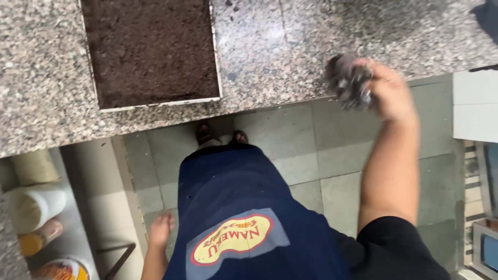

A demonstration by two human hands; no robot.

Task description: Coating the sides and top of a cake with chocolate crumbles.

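My right hand (386, 91) is raised at the front edge of the speckled granite counter (290, 57) and is closed around a grey, wadded scrubber (348, 82). My left hand (161, 229) hangs low beside my dark blue apron (233, 207), fingers loosely apart, holding nothing. A white-rimmed rectangular tray (217, 62) filled with a dark brown, crumbly layer lies on the counter to the left of the scrubber. My feet show under the counter edge on the grey floor tiles.
A shelf below the counter at the lower left holds a white tub (33, 207), an orange-capped bottle (39, 238) and a round container (59, 269). A white tiled block (474, 106) and a crate stand at the right edge.
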